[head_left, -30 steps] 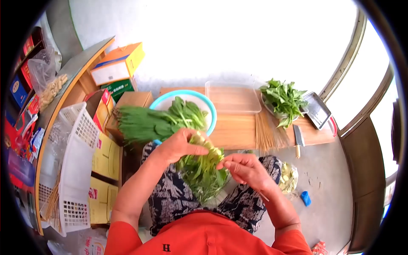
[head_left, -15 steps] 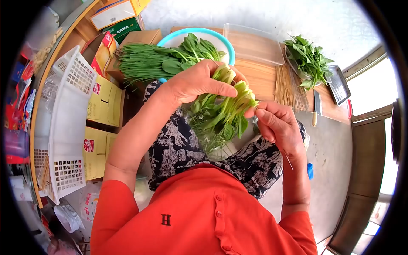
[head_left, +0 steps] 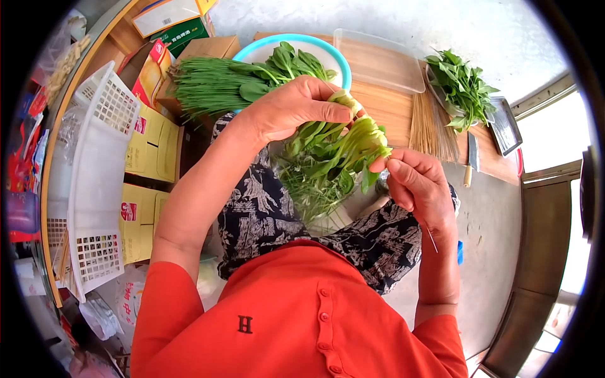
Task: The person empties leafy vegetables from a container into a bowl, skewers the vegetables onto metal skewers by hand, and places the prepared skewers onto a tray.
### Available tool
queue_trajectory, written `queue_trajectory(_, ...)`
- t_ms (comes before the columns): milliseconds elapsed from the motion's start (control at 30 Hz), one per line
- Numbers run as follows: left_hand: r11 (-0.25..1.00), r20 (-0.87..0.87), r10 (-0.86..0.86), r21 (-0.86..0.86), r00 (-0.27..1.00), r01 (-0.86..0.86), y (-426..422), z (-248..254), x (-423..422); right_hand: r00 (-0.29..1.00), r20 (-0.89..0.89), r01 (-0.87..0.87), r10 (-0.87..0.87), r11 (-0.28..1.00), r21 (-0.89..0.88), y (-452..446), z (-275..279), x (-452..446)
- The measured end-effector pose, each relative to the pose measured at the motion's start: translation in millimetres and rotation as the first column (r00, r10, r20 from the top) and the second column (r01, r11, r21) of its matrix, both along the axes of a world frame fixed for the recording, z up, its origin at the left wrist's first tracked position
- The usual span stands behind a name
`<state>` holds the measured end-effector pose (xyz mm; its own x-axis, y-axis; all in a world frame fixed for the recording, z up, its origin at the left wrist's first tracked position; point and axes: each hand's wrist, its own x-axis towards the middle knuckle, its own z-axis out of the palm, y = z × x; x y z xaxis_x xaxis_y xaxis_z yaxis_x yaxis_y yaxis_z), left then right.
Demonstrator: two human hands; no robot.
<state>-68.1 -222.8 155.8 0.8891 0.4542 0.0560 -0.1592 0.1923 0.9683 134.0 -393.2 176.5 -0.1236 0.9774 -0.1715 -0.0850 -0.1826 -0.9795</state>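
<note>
My left hand (head_left: 296, 110) is closed on leafy greens (head_left: 353, 148), thumb and fingers pinching the pale stem ends. Several stems are lined up side by side on a thin skewer, and their leaves hang down over my lap. My right hand (head_left: 416, 189) grips that skewer (head_left: 432, 240) close to the stems, its tail sticking out below the palm toward the wrist. The part of the skewer inside the stems is hidden. Beneath the leaves, between my knees, lie loose green trimmings (head_left: 305, 195).
Ahead, a blue-rimmed basin (head_left: 343, 60) carries more greens beside long green chives (head_left: 211, 85). To its right are a clear plastic tray (head_left: 378, 60), a bundle of skewers (head_left: 432, 129), heaped greens (head_left: 463, 88), a knife (head_left: 471, 154) and a dark tray (head_left: 505, 126). A white basket (head_left: 97, 183) stands left.
My left hand has moved slightly up, and my right hand slightly right. The stems on the skewer sit a little farther right and look more spread out.
</note>
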Motion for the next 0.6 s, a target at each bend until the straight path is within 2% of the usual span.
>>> queue_trajectory(133,0.998,-0.047,-0.029,-0.049,0.999,0.026,-4,-3,4,1.0,0.006,-0.004,0.004,1.0,0.019,0,-3,-1)
queue_trajectory(267,0.999,-0.018,-0.028,-0.044,0.999,0.027,-4,-6,9,0.999,-0.029,0.025,-0.025,1.0,-0.007,-1,-2,-1)
queue_trajectory(333,0.993,-0.037,-0.025,0.116,0.999,0.03,-9,-3,14,1.0,0.009,0.03,-0.029,0.999,-0.018,1,-1,0)
queue_trajectory(600,1.0,-0.011,0.009,0.016,1.0,-0.009,-16,-1,22,0.999,0.011,0.048,-0.048,0.999,0.021,2,-6,3)
